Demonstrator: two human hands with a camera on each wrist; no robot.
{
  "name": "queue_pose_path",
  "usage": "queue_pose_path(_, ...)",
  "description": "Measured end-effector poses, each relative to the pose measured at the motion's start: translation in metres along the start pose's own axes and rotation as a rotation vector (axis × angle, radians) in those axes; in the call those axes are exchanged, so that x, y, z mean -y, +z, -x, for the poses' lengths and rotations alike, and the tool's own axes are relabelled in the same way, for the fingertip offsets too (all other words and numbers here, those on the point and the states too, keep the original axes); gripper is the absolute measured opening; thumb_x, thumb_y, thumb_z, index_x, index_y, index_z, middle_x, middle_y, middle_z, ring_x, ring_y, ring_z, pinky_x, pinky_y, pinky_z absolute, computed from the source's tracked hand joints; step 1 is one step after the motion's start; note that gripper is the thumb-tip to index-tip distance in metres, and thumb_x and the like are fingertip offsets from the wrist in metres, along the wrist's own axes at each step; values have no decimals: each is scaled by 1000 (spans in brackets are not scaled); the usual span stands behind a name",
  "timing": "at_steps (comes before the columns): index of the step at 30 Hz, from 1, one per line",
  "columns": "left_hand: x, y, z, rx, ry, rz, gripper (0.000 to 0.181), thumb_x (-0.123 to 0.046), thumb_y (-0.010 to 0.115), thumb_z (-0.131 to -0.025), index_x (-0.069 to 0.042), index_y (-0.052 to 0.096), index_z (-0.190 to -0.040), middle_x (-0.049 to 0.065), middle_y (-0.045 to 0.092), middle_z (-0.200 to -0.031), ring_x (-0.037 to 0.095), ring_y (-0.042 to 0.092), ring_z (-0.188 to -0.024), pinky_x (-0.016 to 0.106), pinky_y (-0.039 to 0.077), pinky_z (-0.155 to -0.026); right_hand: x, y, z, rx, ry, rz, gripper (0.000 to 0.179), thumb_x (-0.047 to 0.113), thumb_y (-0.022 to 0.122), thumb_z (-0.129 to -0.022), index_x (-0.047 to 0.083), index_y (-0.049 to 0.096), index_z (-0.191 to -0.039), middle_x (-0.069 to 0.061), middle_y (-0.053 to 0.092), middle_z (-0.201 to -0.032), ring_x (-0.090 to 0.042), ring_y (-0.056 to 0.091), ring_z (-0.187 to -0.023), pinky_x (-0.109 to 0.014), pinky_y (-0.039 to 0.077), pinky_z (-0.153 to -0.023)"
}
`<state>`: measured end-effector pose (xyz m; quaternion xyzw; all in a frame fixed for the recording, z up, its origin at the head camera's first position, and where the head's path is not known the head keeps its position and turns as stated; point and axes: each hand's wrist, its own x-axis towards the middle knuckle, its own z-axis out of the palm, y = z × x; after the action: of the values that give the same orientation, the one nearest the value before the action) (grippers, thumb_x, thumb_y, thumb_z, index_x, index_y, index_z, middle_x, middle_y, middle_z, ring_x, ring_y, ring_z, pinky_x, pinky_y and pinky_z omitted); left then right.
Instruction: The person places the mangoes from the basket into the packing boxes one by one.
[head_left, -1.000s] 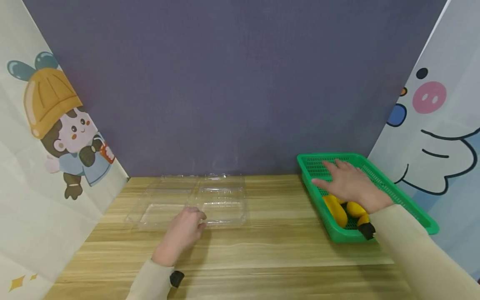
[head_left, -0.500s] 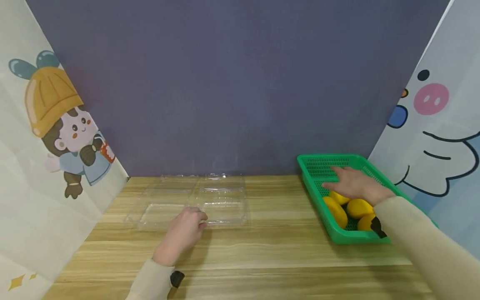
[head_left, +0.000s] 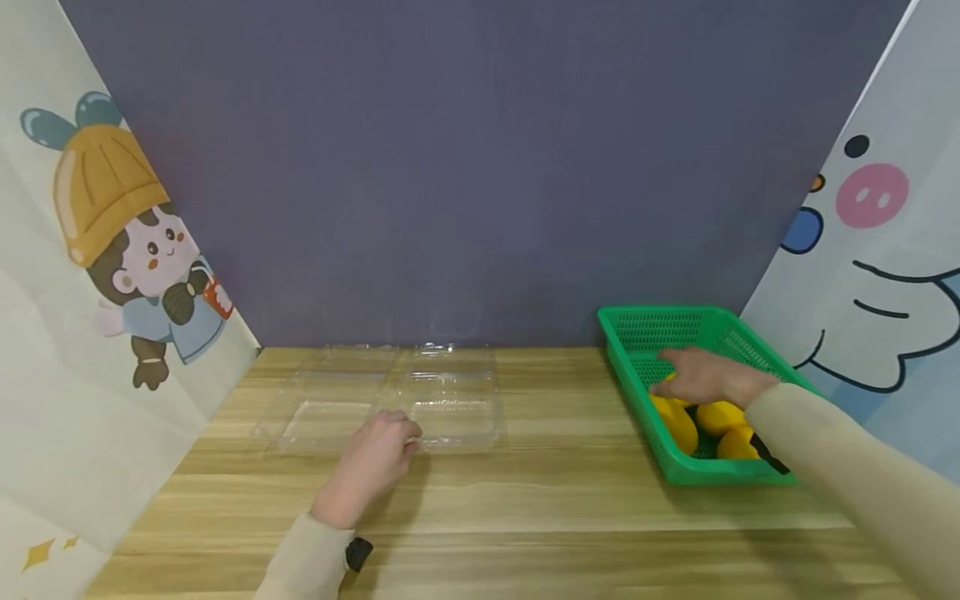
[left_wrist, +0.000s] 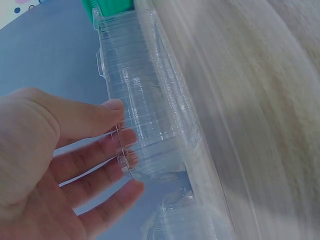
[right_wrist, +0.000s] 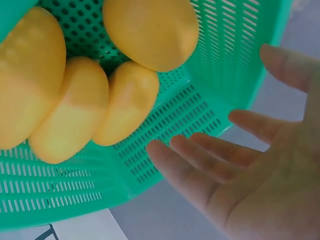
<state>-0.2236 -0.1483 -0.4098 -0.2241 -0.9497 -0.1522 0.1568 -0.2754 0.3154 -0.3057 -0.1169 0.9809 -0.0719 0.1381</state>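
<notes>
Mangoes [head_left: 678, 428], four in green basket [head_left: 716, 474], right grip [head_left: 705, 377] near them, spread apart, left grip [head_left: 381, 450] pinching edge of clear clamshell [head_left: 455, 414]

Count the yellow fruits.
4 fruits, all in the basket: in the right wrist view, three side by side at left, one at top centre; others may be hidden.

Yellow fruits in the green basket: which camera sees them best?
The right wrist view: it shows four yellow fruits close up, with no hand in front, though the edges cut some off. The head view shows them smaller, partly hidden by the right hand. The left wrist view shows none, just some of the green basket.
</notes>
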Motion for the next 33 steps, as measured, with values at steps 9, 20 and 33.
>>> queue_pose_path(9,-3,2,0,20,-1,-10,13,-4,80,-82,-5,76,-94,6,72,-94,28,66,-94,45,57,-85,-1,6,-5,101,-17,-80,76,28,63,-95,-16,32,-148,-40,42,-144,-52,57,-110,-59,51,-88)
queue_pose_path(20,-9,4,1,24,16,22,14,-4,80,-82,-6,77,-96,6,72,-96,28,66,-96,47,57,-86,-8,16,-11,243,66,-174,77,16,63,-90,-8,27,-153,-39,42,-143,-44,58,-109,-46,56,-68)
queue_pose_path(33,-14,4,0,6,58,36,14,-2,80,-81,-5,77,-95,4,71,-93,27,66,-93,44,57,-84,-9,23,-15,293,85,-212,76,-3,54,-85,-8,24,-154,-44,24,-151,-52,50,-121,-50,60,-71)
